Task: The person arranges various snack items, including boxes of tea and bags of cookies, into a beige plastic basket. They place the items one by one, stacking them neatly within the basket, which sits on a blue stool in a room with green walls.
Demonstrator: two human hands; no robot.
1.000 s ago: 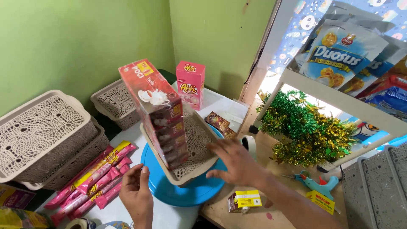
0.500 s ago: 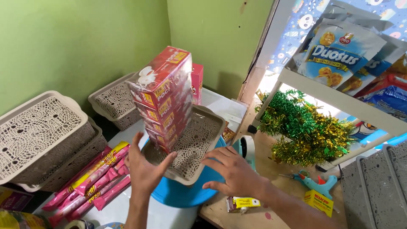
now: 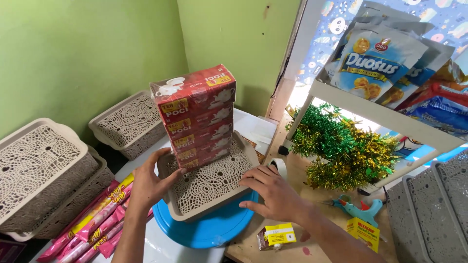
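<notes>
A stack of red tea boxes (image 3: 197, 117) stands upright in a beige lattice basket (image 3: 214, 185). The basket rests on a blue round lid (image 3: 209, 234). My left hand (image 3: 148, 182) grips the basket's left rim, fingers reaching toward the bottom boxes. On the basket's right front rim lies my right hand (image 3: 273, 192), fingers spread flat.
More beige lattice baskets sit at the left (image 3: 44, 170) and behind (image 3: 129, 122). Pink snack packets (image 3: 92, 224) lie at lower left. Green and gold tinsel (image 3: 346, 153), a blue glue gun (image 3: 358, 209), small yellow boxes (image 3: 278, 236) and grey baskets (image 3: 431, 214) are on the right.
The stack of red boxes went from tilted to standing upright in the basket. My left hand moved from the boxes' side down to the basket's rim; my right hand settled on the rim.
</notes>
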